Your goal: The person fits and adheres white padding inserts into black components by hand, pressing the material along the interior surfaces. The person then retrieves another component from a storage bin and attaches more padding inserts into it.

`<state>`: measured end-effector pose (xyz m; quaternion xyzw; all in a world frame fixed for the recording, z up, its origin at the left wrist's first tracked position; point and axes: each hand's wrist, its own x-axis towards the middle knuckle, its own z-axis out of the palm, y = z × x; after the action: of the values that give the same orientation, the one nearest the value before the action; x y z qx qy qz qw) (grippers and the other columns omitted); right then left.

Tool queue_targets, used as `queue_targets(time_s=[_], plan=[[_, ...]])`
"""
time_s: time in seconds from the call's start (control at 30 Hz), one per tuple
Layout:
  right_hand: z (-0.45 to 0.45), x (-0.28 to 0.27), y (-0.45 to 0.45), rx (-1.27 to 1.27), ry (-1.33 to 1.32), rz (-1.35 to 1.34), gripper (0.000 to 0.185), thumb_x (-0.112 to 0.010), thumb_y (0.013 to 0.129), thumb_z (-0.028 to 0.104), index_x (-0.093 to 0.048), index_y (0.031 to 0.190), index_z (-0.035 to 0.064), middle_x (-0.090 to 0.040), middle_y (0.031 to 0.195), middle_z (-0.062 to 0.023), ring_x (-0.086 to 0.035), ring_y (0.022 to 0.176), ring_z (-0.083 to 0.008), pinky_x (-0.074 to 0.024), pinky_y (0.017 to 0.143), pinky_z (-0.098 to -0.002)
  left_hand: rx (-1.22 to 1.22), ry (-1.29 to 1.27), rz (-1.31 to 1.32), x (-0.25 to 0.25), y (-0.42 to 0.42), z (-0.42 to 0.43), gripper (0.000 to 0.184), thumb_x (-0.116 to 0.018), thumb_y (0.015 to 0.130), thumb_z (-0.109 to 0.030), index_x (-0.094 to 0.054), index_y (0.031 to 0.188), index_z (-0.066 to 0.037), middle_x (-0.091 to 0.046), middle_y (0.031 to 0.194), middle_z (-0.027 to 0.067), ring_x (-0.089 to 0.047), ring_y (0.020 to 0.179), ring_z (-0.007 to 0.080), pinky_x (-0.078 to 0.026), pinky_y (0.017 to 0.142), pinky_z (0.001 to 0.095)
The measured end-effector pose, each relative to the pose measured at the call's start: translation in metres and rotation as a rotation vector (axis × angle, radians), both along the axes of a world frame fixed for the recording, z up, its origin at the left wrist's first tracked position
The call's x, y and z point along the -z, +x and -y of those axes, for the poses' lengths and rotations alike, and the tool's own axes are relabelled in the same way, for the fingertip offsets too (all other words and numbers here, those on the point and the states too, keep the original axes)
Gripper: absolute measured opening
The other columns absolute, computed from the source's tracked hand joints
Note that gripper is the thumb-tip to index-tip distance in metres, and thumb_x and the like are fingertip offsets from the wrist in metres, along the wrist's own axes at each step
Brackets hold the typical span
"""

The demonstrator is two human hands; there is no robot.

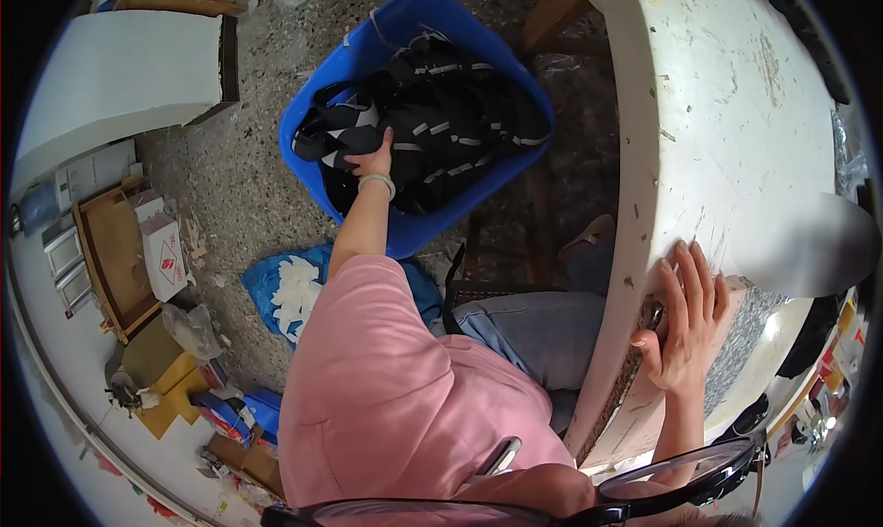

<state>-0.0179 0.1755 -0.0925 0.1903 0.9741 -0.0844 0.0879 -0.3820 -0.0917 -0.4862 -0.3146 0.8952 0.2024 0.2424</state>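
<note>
My left hand (374,162), with a bracelet (377,183) at the wrist, reaches into a blue plastic tub (303,177) on the floor. Its fingers close on a black strap-like piece (361,139) with a pale grey part, at the near left of the pile; some fingers are hidden. Many similar black pieces (441,122) with short grey-white bands fill the tub. On the worn white table (736,113) to the right, my right hand (690,329) lies flat near the edge, fingers stretched and holding nothing. A small metal part (653,314) sits beside its thumb.
A blue plastic bag (265,292) with white scraps (299,297) lies on the speckled floor. At left are a white tabletop (120,76), a wooden drawer-like tray (115,251) and a white box (163,251). A blurred grey round shape (814,246) overlaps the right table.
</note>
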Motion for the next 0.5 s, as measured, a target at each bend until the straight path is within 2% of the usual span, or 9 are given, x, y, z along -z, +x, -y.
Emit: queue_targets(time_s=[0.07, 0.17, 0.27, 0.3, 0.4, 0.5], plan=[[0.001, 0.0, 0.0, 0.005, 0.001, -0.008, 0.076, -0.031, 0.093, 0.068, -0.049, 0.136, 0.0092, -0.045, 0.144, -0.0135, -0.039, 0.136, -0.0324, -0.0159, 0.111, -0.0513, -0.062, 0.231, -0.111, -0.017, 0.014, -0.018, 0.134, -0.078, 0.059, -0.07, -0.006, 0.154, -0.009, -0.018, 0.147, 0.0359, -0.026, 0.138, 0.0461, -0.029, 0.112, 0.0481], [0.002, 0.0, -0.001, 0.01, 0.009, -0.006, 0.075, -0.031, 0.093, 0.068, -0.05, 0.136, 0.0093, -0.045, 0.144, -0.0135, -0.039, 0.136, -0.0325, -0.0165, 0.111, -0.0509, 0.131, 0.415, -0.502, -0.012, 0.033, -0.04, 0.125, -0.084, 0.061, -0.058, -0.013, 0.154, -0.013, -0.015, 0.145, 0.0389, -0.027, 0.136, 0.0482, -0.031, 0.11, 0.0469], [0.002, 0.001, -0.001, 0.003, 0.018, -0.014, 0.075, -0.032, 0.093, 0.068, -0.05, 0.135, 0.0096, -0.046, 0.144, -0.0135, -0.04, 0.136, -0.0322, -0.0176, 0.11, -0.0506, 0.389, 0.419, -0.554, 0.0, 0.05, -0.064, 0.124, -0.086, 0.062, -0.054, -0.015, 0.153, -0.008, -0.01, 0.145, 0.0429, -0.017, 0.138, 0.0535, -0.025, 0.112, 0.0499], [0.002, 0.001, -0.001, 0.001, 0.022, -0.018, 0.074, -0.032, 0.092, 0.068, -0.05, 0.135, 0.0097, -0.046, 0.144, -0.0134, -0.04, 0.136, -0.0321, -0.0181, 0.11, -0.0505, 0.462, 0.406, -0.585, 0.02, 0.049, -0.063, 0.126, -0.085, 0.059, -0.059, -0.016, 0.153, -0.01, -0.01, 0.145, 0.0431, -0.017, 0.136, 0.0559, -0.023, 0.113, 0.0507], [0.002, 0.0, -0.001, -0.002, 0.022, -0.021, 0.074, -0.033, 0.092, 0.068, -0.051, 0.135, 0.0099, -0.046, 0.144, -0.0129, -0.04, 0.136, -0.0314, -0.0191, 0.109, -0.0503, 0.611, 0.206, -0.363, 0.023, 0.043, -0.075, 0.127, -0.083, 0.056, -0.064, -0.018, 0.153, -0.016, -0.014, 0.146, 0.0391, -0.025, 0.135, 0.0533, -0.027, 0.111, 0.0491], [0.002, 0.001, -0.001, -0.002, 0.03, -0.032, 0.075, -0.033, 0.092, 0.068, -0.052, 0.134, 0.0099, -0.046, 0.144, -0.0123, -0.04, 0.135, -0.0308, -0.0196, 0.109, -0.0502, 0.749, 0.163, -0.177, 0.006, 0.039, -0.073, 0.132, -0.08, 0.052, -0.072, -0.016, 0.153, -0.017, -0.012, 0.146, 0.0415, -0.021, 0.136, 0.0554, -0.023, 0.113, 0.0517]])
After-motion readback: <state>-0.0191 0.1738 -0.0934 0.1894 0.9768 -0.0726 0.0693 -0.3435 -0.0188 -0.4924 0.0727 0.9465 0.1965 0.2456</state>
